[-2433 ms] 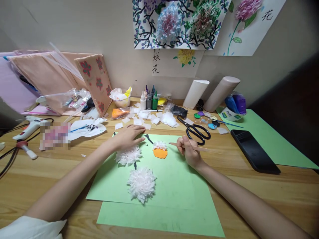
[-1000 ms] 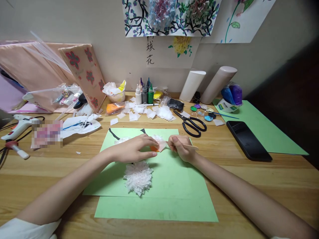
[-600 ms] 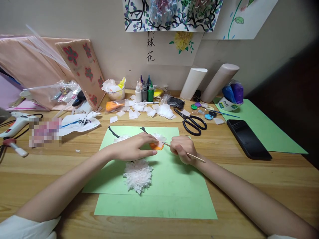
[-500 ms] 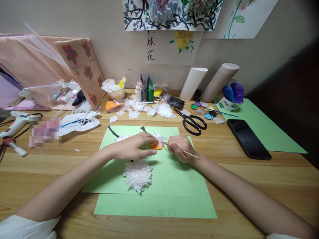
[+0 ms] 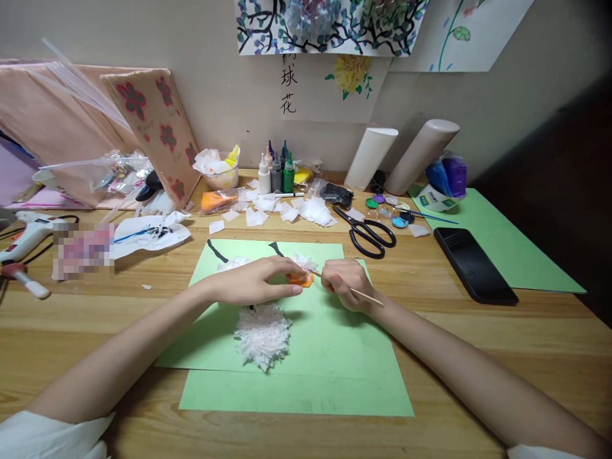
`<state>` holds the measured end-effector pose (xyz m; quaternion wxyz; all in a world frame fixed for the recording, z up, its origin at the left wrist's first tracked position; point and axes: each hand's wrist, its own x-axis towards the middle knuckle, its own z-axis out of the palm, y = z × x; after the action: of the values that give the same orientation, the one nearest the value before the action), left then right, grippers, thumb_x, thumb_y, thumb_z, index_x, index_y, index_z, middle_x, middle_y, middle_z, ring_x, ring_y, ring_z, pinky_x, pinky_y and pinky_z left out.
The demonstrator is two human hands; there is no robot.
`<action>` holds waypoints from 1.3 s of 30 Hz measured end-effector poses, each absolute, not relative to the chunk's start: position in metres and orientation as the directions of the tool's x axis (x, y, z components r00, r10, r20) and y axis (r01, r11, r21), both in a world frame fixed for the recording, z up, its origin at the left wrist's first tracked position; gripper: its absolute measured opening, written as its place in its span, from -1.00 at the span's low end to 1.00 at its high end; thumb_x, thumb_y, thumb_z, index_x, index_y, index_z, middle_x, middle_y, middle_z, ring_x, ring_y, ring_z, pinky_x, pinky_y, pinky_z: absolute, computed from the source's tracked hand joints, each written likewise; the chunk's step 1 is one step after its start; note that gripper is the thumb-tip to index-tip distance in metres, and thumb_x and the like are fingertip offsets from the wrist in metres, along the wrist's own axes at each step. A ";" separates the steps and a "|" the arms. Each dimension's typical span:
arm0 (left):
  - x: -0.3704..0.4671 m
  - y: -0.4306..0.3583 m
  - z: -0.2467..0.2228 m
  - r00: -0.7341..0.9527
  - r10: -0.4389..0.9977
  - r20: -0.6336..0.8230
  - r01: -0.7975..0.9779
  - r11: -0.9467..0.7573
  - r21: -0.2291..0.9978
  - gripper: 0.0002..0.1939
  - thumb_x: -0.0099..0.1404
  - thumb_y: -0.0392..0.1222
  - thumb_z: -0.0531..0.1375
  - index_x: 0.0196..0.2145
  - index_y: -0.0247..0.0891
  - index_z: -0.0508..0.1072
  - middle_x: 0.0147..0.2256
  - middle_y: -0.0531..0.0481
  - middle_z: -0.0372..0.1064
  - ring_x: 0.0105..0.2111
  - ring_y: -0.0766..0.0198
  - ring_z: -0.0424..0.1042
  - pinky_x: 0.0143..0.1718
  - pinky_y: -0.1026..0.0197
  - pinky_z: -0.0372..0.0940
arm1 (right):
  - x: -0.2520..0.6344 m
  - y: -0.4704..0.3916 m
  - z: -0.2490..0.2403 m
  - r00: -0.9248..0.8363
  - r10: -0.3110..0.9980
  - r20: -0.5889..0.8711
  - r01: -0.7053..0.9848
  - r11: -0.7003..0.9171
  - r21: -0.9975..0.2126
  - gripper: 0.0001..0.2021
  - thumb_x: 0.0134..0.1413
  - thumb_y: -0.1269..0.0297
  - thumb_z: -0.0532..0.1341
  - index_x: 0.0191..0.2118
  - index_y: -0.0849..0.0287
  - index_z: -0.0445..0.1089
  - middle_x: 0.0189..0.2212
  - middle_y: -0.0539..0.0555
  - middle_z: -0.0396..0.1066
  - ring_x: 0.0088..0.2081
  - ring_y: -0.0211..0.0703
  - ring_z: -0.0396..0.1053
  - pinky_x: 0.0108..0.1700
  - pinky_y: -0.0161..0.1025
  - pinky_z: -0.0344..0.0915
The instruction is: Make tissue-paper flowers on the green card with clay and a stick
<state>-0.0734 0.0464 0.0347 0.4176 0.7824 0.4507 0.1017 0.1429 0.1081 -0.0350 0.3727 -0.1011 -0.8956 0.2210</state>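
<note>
the right hand (image 5: 348,285) grips a stick (image 5: 366,296); a bowl (image 5: 218,176) holds white paper.

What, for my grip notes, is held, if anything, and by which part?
The right hand holds a thin stick by its middle. I can't tell whether the left hand holds anything.

wall sheet (image 5: 325,102): "球花", top character partly hidden | tub label (image 5: 450,203): illegible
</note>
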 end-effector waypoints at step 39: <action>-0.076 0.052 0.032 0.500 0.801 -0.331 0.577 -0.023 0.816 -0.51 0.29 0.16 0.03 0.07 -0.13 0.35 0.10 0.01 0.29 0.07 0.17 0.25 0.08 0.19 0.14 | 0.140 0.108 -0.036 -0.731 0.279 0.623 0.034 0.927 -0.374 -0.59 0.32 0.33 -0.23 -0.58 0.13 0.06 -0.70 -0.04 0.12 -0.62 -0.28 0.03 -0.50 -0.30 0.01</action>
<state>-0.0756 0.0522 0.0325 0.5005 0.7066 0.4876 0.1115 0.1398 0.1085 -0.0360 0.3570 -0.0854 -0.9143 0.1714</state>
